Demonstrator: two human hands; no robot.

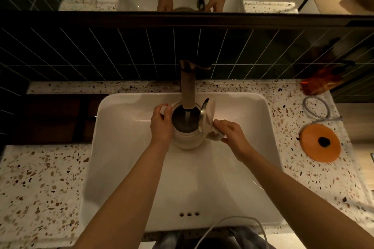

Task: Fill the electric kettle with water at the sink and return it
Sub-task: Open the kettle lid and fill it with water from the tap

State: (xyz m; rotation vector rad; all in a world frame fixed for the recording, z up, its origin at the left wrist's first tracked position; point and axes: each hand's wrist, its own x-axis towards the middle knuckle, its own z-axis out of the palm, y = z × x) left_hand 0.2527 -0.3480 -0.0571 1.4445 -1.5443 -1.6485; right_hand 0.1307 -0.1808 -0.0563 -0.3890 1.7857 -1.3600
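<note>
A cream electric kettle stands in the white sink, right under the faucet. Its lid is swung open to the right, and a stream of water runs from the spout into the dark inside. My left hand is wrapped around the kettle's left side near the spout. On the right, my right hand grips the kettle's handle. The kettle's orange base lies on the counter to the right of the sink.
A terrazzo counter surrounds the sink. A grey coiled cord lies behind the base, with an orange wrapper at the back right. Dark tiles and a mirror rise behind the faucet. A white cable hangs near my body.
</note>
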